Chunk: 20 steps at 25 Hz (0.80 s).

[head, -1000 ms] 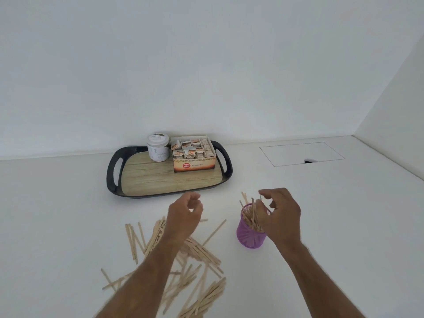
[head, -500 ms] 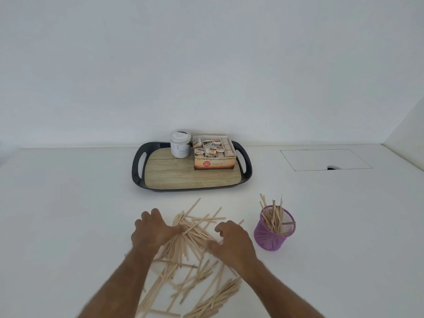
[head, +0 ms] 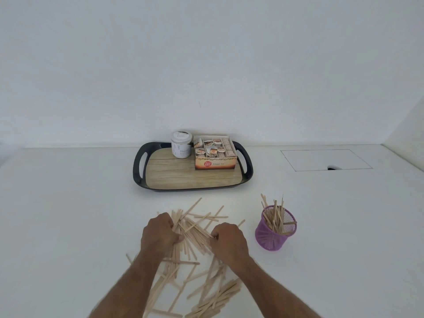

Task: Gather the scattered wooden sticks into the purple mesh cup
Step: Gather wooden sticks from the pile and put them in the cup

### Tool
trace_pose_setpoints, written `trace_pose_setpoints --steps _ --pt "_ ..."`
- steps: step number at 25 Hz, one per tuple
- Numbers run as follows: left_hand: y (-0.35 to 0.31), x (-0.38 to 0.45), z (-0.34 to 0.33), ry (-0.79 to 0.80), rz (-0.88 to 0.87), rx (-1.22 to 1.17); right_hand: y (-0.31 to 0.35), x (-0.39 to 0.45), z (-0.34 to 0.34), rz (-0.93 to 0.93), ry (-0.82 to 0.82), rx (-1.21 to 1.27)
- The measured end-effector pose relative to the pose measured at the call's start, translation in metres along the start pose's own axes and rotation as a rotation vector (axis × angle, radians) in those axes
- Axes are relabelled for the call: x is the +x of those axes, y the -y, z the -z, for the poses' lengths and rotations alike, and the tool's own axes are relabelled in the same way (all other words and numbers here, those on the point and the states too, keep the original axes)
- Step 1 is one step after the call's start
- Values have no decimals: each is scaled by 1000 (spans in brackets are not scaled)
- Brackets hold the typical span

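Several wooden sticks (head: pixel 199 222) lie in a loose heap on the white table, spreading down to the bottom edge of the view. My left hand (head: pixel 158 234) and my right hand (head: pixel 227 241) sit on either side of the heap's upper part, fingers curled around a bunch of sticks between them. The purple mesh cup (head: pixel 274 234) stands upright to the right of my right hand, apart from it, with several sticks poking out of its top.
A black-rimmed tray (head: pixel 137 166) with a wood-look base sits behind the heap, carrying a white jar (head: pixel 181 144) and an open tea box (head: pixel 215 156). A rectangular hatch outline (head: pixel 325 159) is at the far right. White walls close off the back and right.
My right hand left the cup and came down to the heap. Both hands have closed in on the sticks from the two sides. The view has shifted, so the tray and cup sit further right.
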<state>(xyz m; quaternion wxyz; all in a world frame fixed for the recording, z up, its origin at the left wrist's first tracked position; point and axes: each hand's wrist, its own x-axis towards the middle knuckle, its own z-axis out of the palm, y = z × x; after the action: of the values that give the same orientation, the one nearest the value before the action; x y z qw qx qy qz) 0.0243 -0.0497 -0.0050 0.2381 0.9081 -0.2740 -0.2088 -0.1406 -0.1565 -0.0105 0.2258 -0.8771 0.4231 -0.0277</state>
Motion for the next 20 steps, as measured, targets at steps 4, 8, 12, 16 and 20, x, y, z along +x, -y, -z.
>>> trace_pose_setpoints --steps 4,8,12,16,20 --pt "3 2 4 6 69 -94 -3 -1 -1 -12 -43 64" --pt "3 1 6 6 81 -129 -5 -3 6 -19 -137 248" --pt "1 -1 6 -22 59 -85 -4 -8 24 5 -227 433" --pt "-3 1 12 -19 22 -45 -2 -14 56 -7 -320 639" --pt "-11 2 17 -42 -6 -88 -12 -20 94 -56 -391 857"
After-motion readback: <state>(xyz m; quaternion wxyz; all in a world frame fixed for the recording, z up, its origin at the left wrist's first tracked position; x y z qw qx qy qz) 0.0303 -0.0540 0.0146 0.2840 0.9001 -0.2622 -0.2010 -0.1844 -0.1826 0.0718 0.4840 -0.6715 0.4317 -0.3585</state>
